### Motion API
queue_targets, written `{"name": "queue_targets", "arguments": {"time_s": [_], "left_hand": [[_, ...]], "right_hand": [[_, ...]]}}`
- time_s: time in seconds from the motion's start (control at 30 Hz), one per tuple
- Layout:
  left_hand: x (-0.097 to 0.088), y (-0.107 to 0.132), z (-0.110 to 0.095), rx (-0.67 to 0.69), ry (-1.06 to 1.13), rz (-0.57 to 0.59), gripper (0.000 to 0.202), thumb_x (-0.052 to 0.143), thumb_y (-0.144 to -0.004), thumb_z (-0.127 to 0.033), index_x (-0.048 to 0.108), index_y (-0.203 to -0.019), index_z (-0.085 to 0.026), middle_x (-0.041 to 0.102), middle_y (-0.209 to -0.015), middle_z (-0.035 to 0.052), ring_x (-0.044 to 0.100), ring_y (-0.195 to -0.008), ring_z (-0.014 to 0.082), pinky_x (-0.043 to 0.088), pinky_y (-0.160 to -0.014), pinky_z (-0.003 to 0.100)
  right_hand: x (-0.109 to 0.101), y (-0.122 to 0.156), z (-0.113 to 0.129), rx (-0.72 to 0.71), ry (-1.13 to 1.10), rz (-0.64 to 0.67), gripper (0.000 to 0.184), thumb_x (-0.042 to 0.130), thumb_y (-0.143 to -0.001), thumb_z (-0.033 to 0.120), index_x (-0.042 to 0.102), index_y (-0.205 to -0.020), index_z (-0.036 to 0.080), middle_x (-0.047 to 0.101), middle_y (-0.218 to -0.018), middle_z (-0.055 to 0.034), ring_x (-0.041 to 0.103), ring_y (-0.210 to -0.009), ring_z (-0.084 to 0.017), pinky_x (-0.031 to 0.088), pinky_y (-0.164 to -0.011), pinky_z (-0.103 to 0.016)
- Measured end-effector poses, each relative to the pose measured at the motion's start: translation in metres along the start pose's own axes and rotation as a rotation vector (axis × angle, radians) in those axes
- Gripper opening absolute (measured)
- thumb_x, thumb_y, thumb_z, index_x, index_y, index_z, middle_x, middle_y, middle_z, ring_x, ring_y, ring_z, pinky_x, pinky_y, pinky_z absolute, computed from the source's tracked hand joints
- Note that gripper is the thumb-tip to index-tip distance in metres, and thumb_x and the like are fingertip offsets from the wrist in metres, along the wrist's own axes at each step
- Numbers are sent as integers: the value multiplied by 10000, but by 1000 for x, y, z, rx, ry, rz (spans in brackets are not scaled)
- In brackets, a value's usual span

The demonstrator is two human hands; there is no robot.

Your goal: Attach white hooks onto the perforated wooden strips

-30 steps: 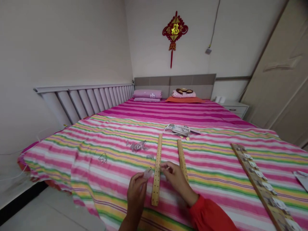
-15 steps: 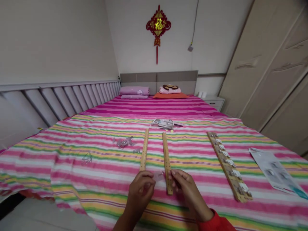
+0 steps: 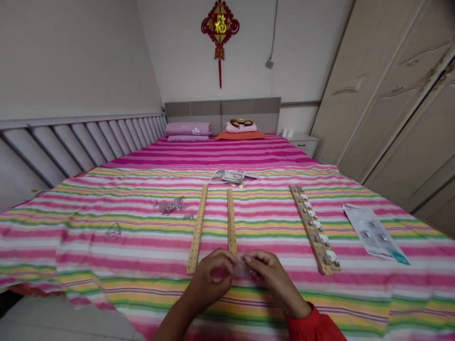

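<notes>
A small clear plastic bag (image 3: 242, 270) is stretched between my two hands, low in the middle of the head view. My left hand (image 3: 213, 277) pinches its left side between thumb and fingers. At the other side, my right hand (image 3: 269, 274) has thumb and forefinger closed on the bag's edge; a small shiny bit shows there, too small to name. Just beyond the hands lies a narrow wooden strip with holes (image 3: 232, 222), its near end hidden behind them. A second holed wooden strip (image 3: 197, 232) lies left of it, near my left hand.
To the right rests a wooden board (image 3: 313, 227) carrying several white and metal pieces. Past it lies a clear blister pack (image 3: 371, 232) with metal pieces. Crumpled plastic bags (image 3: 170, 206) and a thin clear wrapper (image 3: 113, 231) lie left; more packaging (image 3: 231, 176) sits farther back on the striped bedspread.
The camera view has shifted, so the bed's contents appear farther left. Both hands have drawn closer together, with the small bag still between them, now over the right strip's near end.
</notes>
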State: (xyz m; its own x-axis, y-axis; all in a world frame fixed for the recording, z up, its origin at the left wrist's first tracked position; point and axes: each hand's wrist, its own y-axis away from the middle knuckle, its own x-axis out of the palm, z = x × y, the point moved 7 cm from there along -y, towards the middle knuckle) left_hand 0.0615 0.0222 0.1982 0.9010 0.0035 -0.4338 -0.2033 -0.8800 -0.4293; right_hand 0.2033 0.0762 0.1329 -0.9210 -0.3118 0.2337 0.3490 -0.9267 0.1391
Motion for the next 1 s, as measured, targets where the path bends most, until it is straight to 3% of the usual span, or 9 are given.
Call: {"name": "queue_targets", "arguments": {"time_s": [0.23, 0.4, 0.5, 0.63, 0.8, 1.0], "left_hand": [[9, -11, 2, -87, 120, 138, 199, 506, -626, -16, 570, -656, -201, 665, -873, 71, 624, -845, 189, 507, -767, 314], [10, -17, 12, -132, 205, 158, 157, 539, -650, -44, 603, -664, -187, 651, -916, 78, 619, -877, 185, 501, -791, 307], [10, -16, 29, -199, 263, 89, 128, 587, -699, -131, 653, -794, -186, 651, -958, 84, 615, -904, 189, 503, -780, 303], [12, -10, 66, -432, 339, -81, 293, 641, -727, -329, 652, -972, -168, 670, -845, 62, 622, -785, 165, 504, -712, 289], [23, -1, 93, -707, 458, -150, 376, 689, -635, -492, 621, -758, -143, 639, -667, 10, 596, -620, 131, 491, -621, 268], [26, -2, 101, -795, 460, -218, 358, 721, -544, -466, 564, -630, -156, 580, -512, -35, 539, -492, 103, 439, -527, 235]], "right_hand": [[1, 7, -1, 69, 24, 153, 328, 799, -566, 469, 684, -598, 164, 539, -470, 37, 396, -434, -70, 251, -436, -216], [0, 9, -3, 100, -6, 195, 283, 781, -607, 419, 658, -606, 164, 558, -465, 37, 402, -405, -64, 246, -419, -209], [3, 10, -10, 116, -70, 193, 285, 763, -631, 416, 626, -601, 169, 583, -492, 27, 407, -389, -63, 245, -403, -208], [0, 2, -21, 109, -133, 64, 294, 753, -638, 417, 596, -585, 173, 525, -424, 46, 389, -373, -65, 247, -403, -209], [-10, -18, -37, 102, -178, -113, 342, 786, -538, 440, 575, -563, 172, 513, -405, 47, 397, -361, -71, 255, -387, -212], [-7, -32, -43, 69, -112, -160, 302, 757, -543, 403, 558, -525, 176, 500, -369, 53, 388, -327, -70, 264, -366, -215]]}}
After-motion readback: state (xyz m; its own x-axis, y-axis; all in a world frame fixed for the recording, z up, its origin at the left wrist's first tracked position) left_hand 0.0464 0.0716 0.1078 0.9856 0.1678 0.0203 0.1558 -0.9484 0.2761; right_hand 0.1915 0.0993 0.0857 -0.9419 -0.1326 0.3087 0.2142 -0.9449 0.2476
